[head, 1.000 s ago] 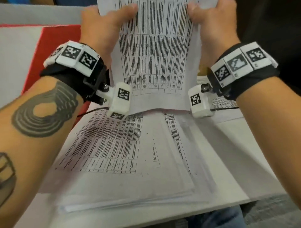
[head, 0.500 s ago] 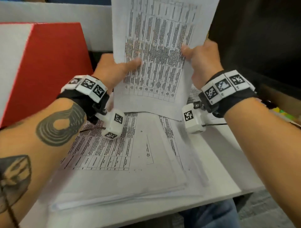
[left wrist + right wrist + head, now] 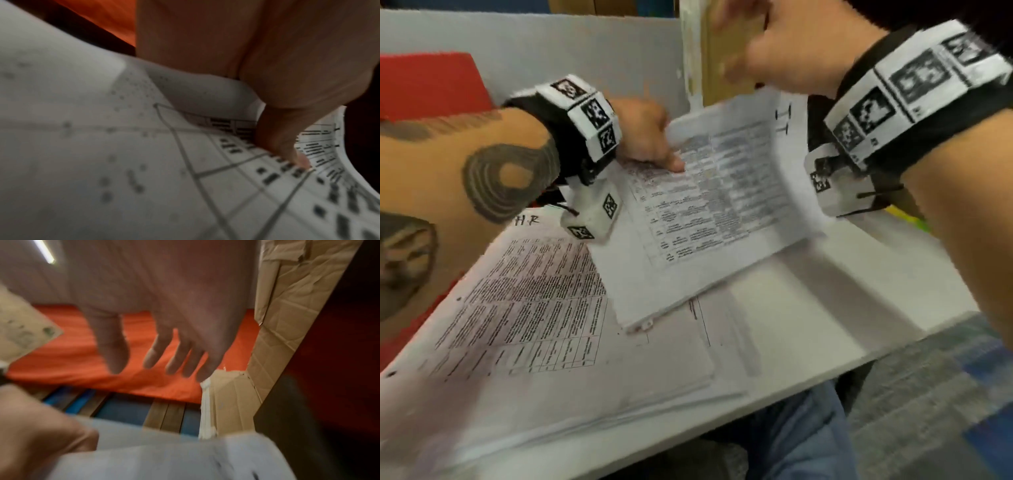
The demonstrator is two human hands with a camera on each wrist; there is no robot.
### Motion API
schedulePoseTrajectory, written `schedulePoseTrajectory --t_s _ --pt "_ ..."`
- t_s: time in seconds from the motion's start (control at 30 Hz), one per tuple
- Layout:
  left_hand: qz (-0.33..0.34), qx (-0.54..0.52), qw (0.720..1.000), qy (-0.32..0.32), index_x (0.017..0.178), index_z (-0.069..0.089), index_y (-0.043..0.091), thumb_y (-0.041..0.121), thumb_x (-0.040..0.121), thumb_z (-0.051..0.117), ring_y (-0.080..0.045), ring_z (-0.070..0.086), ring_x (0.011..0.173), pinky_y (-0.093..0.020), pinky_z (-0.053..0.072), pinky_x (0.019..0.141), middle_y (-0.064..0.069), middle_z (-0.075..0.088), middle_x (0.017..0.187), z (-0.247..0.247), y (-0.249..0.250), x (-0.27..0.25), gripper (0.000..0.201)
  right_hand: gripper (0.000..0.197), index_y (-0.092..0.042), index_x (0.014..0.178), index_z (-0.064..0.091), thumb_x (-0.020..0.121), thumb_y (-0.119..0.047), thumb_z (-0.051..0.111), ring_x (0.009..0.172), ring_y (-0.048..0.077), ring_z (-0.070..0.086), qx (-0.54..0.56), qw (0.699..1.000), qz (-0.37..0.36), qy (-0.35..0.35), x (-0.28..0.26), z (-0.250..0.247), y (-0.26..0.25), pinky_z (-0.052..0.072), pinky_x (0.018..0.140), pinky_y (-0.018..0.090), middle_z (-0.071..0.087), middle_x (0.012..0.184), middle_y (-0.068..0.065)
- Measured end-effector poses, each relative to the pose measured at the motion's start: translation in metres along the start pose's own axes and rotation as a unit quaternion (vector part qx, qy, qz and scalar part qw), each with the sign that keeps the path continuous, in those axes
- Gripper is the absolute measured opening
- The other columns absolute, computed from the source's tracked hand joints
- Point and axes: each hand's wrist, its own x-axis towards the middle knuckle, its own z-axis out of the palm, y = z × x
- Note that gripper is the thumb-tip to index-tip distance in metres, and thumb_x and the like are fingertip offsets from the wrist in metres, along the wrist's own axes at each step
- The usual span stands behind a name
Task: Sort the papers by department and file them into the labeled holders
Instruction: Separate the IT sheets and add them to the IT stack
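Left hand [image 3: 643,137] pinches the floppy IT sheet [image 3: 722,205] mid-frame by its edge, right hand [image 3: 784,51] released, fingers spread; thin paper wants two-edge support.

White papers [image 3: 726,205] with black tables; red holder [image 3: 431,82].

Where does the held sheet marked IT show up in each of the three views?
Head: the sheet lies centre-right, pinched at its left edge by the left hand.
Left wrist: it fills the lower frame under the thumb.
Right wrist: blurred white along the bottom, below the open right hand.
Shared landmark: the red holder.
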Motion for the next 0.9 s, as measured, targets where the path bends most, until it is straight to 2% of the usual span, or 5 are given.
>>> schedulePoseTrajectory --t_s 0.17,0.3,0.43,0.63,0.9 --pt "0.113 -0.003 0.989 -0.091 0.108 0.062 0.02 0.058 0.074 0.082 -0.023 0.064 0.1 -0.038 0.051 0.098 0.002 0.069 0.098 0.037 0.035 0.024 0.054 0.063 -0.017 0.133 0.056 0.076 -0.023 0.081 0.101 0.027 0.065 -0.193 0.948 0.031 -0.251 -0.014 0.042 0.022 0.058 0.086 0.04 0.067 0.111 0.004" --pt "0.108 0.012 0.99 -0.094 0.083 0.053 0.033 0.055 0.084 0.077 -0.023 0.061 0.1 -0.034 0.048 0.095 0.003 0.066 0.097 0.045 0.056 0.031 0.032 0.037 -0.009 0.115 0.071 0.079 -0.016 0.076 0.088 0.033 0.071 -0.24 0.934 0.061 -0.258 -0.014 0.047 0.042 0.063 0.078 0.046 0.074 0.096 0.013" --pt "0.098 0.033 0.987 -0.125 0.129 0.064 0.025 0.062 0.086 0.07 -0.024 0.061 0.121 -0.044 0.045 0.111 0.001 0.066 0.13 0.044 0.059 0.03 0.057 0.035 -0.006 0.125 0.067 0.09 -0.012 0.067 0.089 0.029 0.066 -0.274 0.917 0.08 -0.278 -0.012 0.05 0.062 0.053 0.066 0.032 0.069 0.103 0.012" --pt "-0.018 -0.05 0.967 -0.249 0.122 0.066 0.01 0.025 0.102 0.063 -0.023 0.078 0.081 -0.03 0.062 0.067 -0.009 0.08 0.094 0.055 0.01 0.029 0.025 0.037 -0.006 0.137 0.053 0.104 -0.022 0.05 0.112 0.035 0.061 -0.296 0.901 0.129 -0.289 -0.022 0.066 0.097 0.043 0.08 0.034 0.061 0.132 0.016" --pt "0.007 -0.117 0.963 -0.241 0.113 0.07 0.012 0.019 0.105 0.057 -0.015 0.072 0.066 -0.026 0.06 0.062 -0.013 0.079 0.097 0.074 0.009 0.04 0.016 0.04 -0.007 0.135 0.056 0.101 -0.026 0.048 0.103 0.028 0.056 -0.272 0.883 0.216 -0.316 -0.015 0.069 0.105 0.042 0.082 0.036 0.062 0.13 0.014"
